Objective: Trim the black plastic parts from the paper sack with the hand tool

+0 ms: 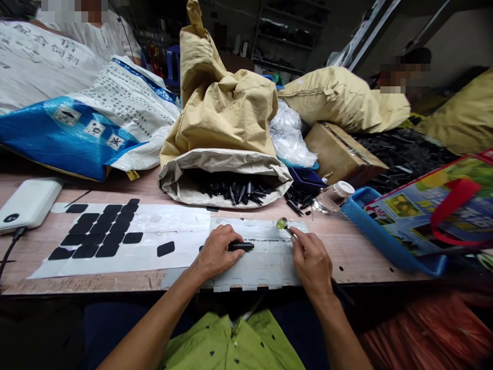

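My left hand is closed on a black pen-like tube, held level just above a grey mat. The tube's tip points right, toward my other hand. In my right hand is a small metal tool with a round yellow-green head, its head tilted up to the left over the mat. A dark rod-like end shows below my right wrist; I cannot tell whether it is held. Left of the mat, a white sheet carries several black rounded squares, most of them grouped in rows.
Straight ahead, a tan sack opens toward me with black tubes inside. A clear jar and blue tray stand right. A white power bank lies left, before a blue-white sack. Two people are behind the sacks.
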Tool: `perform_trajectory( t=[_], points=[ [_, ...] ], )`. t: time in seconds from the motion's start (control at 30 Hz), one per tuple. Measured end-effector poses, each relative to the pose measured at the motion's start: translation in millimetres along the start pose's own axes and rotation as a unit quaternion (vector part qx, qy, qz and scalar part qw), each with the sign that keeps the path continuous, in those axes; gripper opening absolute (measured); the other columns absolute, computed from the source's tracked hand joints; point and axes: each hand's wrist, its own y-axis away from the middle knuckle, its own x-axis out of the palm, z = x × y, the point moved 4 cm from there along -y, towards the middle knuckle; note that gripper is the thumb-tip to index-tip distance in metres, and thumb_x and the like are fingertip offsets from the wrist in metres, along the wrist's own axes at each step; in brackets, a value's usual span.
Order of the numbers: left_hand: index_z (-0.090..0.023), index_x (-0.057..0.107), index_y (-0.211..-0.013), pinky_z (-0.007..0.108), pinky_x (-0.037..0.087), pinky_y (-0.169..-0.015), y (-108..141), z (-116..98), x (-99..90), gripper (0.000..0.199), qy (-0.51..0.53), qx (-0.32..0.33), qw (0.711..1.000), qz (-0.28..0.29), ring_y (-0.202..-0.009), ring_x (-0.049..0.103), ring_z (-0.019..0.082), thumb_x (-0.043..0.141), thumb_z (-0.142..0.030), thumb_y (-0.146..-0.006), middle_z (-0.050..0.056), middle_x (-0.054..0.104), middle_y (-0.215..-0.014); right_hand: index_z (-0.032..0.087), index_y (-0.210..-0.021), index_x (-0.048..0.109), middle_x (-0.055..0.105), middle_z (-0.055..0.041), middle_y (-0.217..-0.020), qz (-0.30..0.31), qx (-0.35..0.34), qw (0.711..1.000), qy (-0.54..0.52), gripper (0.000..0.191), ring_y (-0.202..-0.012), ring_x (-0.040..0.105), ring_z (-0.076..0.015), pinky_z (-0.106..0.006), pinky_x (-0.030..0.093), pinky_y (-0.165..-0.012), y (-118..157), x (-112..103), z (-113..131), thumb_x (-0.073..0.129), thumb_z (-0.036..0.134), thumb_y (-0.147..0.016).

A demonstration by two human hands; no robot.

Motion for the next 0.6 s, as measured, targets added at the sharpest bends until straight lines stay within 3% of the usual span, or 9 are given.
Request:
perform_trajectory(
  t=[0.17, 0.37, 0.43, 0.5, 0.6],
  points=[
    [-0.021, 0.073, -0.095, 0.036, 0.043, -0.084, -0.9, 1.5, 2.6, 0.015, -0.008, 0.001, 1.0, 0.001, -0.092, 0.056, 0.023, 0.074, -0.02, -0.08, 0.004, 0.063, -0.089, 0.024, -0.119, 0.075, 0.066, -0.0058, -0.093, -0.01, 0.017, 0.997, 0.078, 0.032, -0.088, 0.056, -0.0212, -0.033, 0.041, -0.08, -14.4, 19.0, -35.4, 0.052, 0.024, -0.096],
    [-0.021, 0.069, -0.099, 0.036, 0.042, -0.086, 8.4, -12.1, -2.1, 0.013, 0.009, 0.029, 0.999, 0.016, -0.095, 0.057, 0.023, 0.07, -0.029, -0.088, 0.005, 0.065, -0.097, 0.024, -0.121, 0.073, 0.065, -0.0059, -0.096, -0.021, 0.011, 0.995, 0.097, 0.032, -0.087, 0.052, -0.0207, -0.033, 0.037, -0.079, -13.1, 23.8, -32.9, 0.052, 0.023, -0.096],
    [-0.022, 0.068, -0.103, 0.033, 0.042, -0.084, 25.0, -27.4, -1.7, 0.014, 0.068, 0.042, 0.994, 0.075, -0.094, 0.059, 0.021, 0.065, -0.031, -0.093, 0.004, 0.067, -0.1, 0.024, -0.121, 0.072, 0.065, -0.006, -0.096, -0.02, 0.008, 0.994, 0.104, 0.032, -0.088, 0.051, -0.0208, -0.033, 0.036, -0.079, -12.9, 23.0, -31.4, 0.052, 0.023, -0.097],
    [-0.025, 0.068, -0.106, 0.029, 0.043, -0.078, 48.3, -42.5, 4.9, 0.015, 0.125, 0.033, 0.976, 0.175, -0.088, 0.062, 0.018, 0.062, -0.034, -0.096, 0.002, 0.07, -0.097, 0.024, -0.122, 0.072, 0.064, -0.0062, -0.096, -0.019, 0.008, 0.994, 0.112, 0.032, -0.088, 0.051, -0.021, -0.033, 0.036, -0.078, -12.8, 22.5, -30.5, 0.051, 0.024, -0.097],
    [-0.03, 0.07, -0.105, 0.028, 0.042, -0.077, 81.6, -55.4, 18.2, 0.015, 0.121, 0.0, 0.957, 0.265, -0.087, 0.064, 0.019, 0.065, -0.036, -0.093, -0.001, 0.072, -0.095, 0.023, -0.121, 0.071, 0.064, -0.0067, -0.096, -0.021, 0.005, 0.992, 0.121, 0.032, -0.087, 0.05, -0.0213, -0.033, 0.035, -0.077, -12.8, 22.7, -29.7, 0.05, 0.024, -0.097]
  ],
)
